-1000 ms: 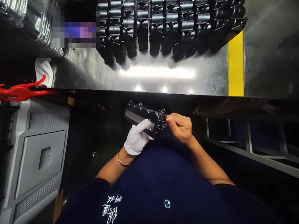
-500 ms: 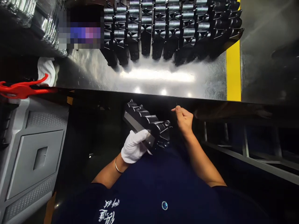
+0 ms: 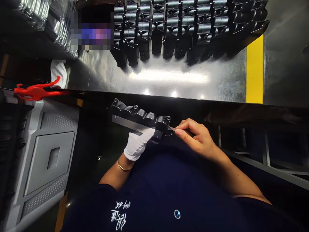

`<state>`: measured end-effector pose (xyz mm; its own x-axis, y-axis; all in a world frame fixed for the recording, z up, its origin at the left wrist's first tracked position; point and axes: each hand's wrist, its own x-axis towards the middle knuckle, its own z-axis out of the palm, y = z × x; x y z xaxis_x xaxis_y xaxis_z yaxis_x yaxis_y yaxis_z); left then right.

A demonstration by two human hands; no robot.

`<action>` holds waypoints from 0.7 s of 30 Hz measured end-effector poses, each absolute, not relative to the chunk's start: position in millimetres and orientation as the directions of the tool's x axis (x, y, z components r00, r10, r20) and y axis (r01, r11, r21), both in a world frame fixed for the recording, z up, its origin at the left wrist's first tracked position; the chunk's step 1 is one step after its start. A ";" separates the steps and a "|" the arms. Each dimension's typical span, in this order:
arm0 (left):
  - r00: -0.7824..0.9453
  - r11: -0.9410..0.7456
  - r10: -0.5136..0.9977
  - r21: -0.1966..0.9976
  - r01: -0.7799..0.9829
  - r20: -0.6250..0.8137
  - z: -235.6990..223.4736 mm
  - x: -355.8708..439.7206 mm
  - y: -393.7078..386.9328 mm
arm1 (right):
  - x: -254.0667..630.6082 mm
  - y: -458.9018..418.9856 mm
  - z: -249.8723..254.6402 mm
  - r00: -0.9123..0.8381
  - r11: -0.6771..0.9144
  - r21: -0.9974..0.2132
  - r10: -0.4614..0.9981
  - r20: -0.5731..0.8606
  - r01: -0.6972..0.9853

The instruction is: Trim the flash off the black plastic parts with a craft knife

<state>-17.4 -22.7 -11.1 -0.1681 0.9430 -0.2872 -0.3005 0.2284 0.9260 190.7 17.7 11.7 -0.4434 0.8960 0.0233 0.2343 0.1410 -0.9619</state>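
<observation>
A long black molded part [image 3: 141,115] has a row of rounded humps, small screw eyes and a flat grey strip along its near side. My left hand [image 3: 138,143], in a white glove, is closed around its near edge, the thumb lying on the strip. My bare right hand [image 3: 196,135] is at the part's right end, thumb and forefinger pinched together. From that pinch a thin, blade-like piece [image 3: 172,128] points at the end of the part; its exact kind is too small to tell, and I cannot tell whether it touches.
Rows of similar black parts [image 3: 172,22] stand on the metal table [image 3: 101,75], which has a yellow stripe [image 3: 254,69]. At the left are a red air blow gun [image 3: 36,91], a white cloth [image 3: 59,72] and a grey plastic bin [image 3: 49,161]. A metal frame [image 3: 266,145] is at the right.
The black part has shifted left and turned to lie more level. My right hand has come down and opened its grip shape, bringing its pinched fingers to the part's right end.
</observation>
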 end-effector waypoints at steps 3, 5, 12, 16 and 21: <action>-0.177 0.242 0.944 0.948 -0.206 -0.280 -9.8 -18.2 -22.5 | 191.0 17.7 11.9 -0.470 0.130 -0.967 0.883 0.012 0.220; -0.178 0.265 0.939 0.948 -0.176 -0.296 -8.2 -17.6 -22.0 | 190.9 17.9 13.8 -0.466 0.113 -0.971 0.885 0.001 0.213; -0.226 0.260 0.932 0.957 -0.131 -0.284 -7.6 -18.3 -24.0 | 190.5 20.7 9.7 -0.413 0.101 -0.944 0.910 -0.040 0.313; -0.206 0.331 0.895 0.900 -0.285 -0.395 -3.7 -14.0 -21.6 | 189.8 25.2 -0.8 -0.284 0.445 -0.732 0.895 0.344 0.516; -0.087 0.478 0.795 0.708 -0.520 -0.600 1.3 -5.4 -19.0 | 193.5 31.3 9.1 -0.414 0.661 -0.409 0.730 0.544 0.629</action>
